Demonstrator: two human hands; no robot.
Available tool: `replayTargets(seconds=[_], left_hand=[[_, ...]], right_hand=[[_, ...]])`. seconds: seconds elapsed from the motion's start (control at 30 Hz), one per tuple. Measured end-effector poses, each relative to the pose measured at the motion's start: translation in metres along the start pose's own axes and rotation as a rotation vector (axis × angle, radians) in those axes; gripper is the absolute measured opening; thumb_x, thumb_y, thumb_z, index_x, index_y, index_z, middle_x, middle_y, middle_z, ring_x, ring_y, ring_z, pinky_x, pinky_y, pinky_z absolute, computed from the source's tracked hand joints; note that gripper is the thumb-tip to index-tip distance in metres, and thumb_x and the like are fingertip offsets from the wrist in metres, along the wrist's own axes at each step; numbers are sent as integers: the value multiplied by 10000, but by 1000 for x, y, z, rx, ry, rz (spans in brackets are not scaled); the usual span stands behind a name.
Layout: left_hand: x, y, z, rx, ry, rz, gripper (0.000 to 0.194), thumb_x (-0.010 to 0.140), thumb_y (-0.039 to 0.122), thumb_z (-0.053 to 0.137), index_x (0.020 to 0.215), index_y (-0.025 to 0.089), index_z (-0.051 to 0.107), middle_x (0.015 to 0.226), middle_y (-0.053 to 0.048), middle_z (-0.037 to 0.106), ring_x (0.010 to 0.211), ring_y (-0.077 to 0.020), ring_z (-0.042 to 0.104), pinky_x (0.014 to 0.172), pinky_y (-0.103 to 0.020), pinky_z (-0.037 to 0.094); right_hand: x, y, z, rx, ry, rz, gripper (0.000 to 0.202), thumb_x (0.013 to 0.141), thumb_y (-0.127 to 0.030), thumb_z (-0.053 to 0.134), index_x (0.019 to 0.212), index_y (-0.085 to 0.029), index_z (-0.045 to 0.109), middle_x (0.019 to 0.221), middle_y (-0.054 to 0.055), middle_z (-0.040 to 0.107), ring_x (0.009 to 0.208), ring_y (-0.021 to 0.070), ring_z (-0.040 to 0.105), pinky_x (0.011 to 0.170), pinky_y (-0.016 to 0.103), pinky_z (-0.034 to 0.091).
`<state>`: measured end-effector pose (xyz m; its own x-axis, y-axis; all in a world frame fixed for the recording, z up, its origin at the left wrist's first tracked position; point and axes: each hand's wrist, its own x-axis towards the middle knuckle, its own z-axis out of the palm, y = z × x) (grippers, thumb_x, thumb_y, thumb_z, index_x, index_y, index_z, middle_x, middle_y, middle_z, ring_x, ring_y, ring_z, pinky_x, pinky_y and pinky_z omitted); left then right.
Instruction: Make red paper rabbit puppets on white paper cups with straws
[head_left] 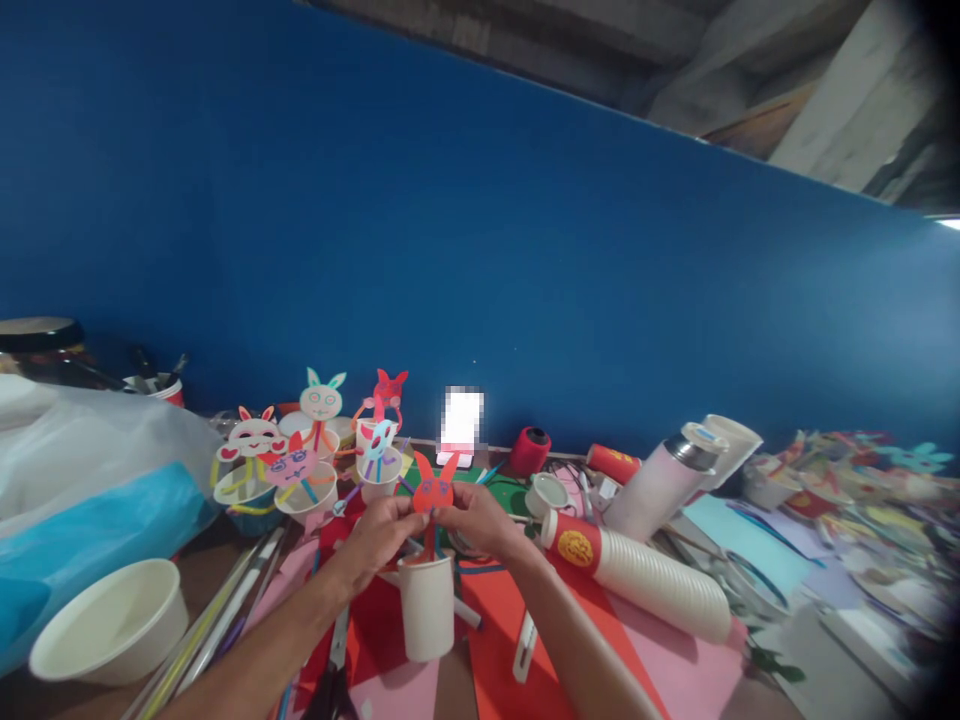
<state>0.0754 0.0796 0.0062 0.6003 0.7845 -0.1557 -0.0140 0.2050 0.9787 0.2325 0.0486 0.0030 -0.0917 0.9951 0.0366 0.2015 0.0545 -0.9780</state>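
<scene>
An orange paper rabbit head [433,492] with long ears and a drawn face stands above an upright white paper cup [427,615]. Strips run down from the head to the cup's rim. My left hand [386,535] pinches the head's lower left edge, fingers closed. On the other side, my right hand [480,520] grips its right edge between thumb and fingers. Just behind to the left, a white-and-blue paper figure [377,445] rises from another cup. Whether the strips are fixed to the cup is hidden from me.
More paper animals, such as a white rabbit [322,402], stand in cups at left. A white bowl [112,620], scissors [335,670], a cutter knife [525,648], red paper [499,640], stacked cups [652,575] and a thermos [660,485] lie around. A blue wall [480,230] rises behind.
</scene>
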Motion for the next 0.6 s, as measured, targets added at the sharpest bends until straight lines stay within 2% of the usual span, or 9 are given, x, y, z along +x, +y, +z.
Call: replayTargets(seconds=[0.4,0.6], left_hand=[[0,-2,-1,40,34,-37,203,647,292,610,733,111,647,625,-18,618,557,-115,500,531,-221,344],[0,-4,-1,27,39,-21,203,634,310,620,666,111,636,486,35,500,455,-81,395,463,-206,266]], right_hand=[[0,0,-3,116,-68,13,153,661,-217,567,782,-139,619,654,-20,578,605,111,498,600,223,391],[1,5,-2,40,-31,53,121,648,-248,592,698,-138,598,576,-36,531,507,77,429,504,188,338]])
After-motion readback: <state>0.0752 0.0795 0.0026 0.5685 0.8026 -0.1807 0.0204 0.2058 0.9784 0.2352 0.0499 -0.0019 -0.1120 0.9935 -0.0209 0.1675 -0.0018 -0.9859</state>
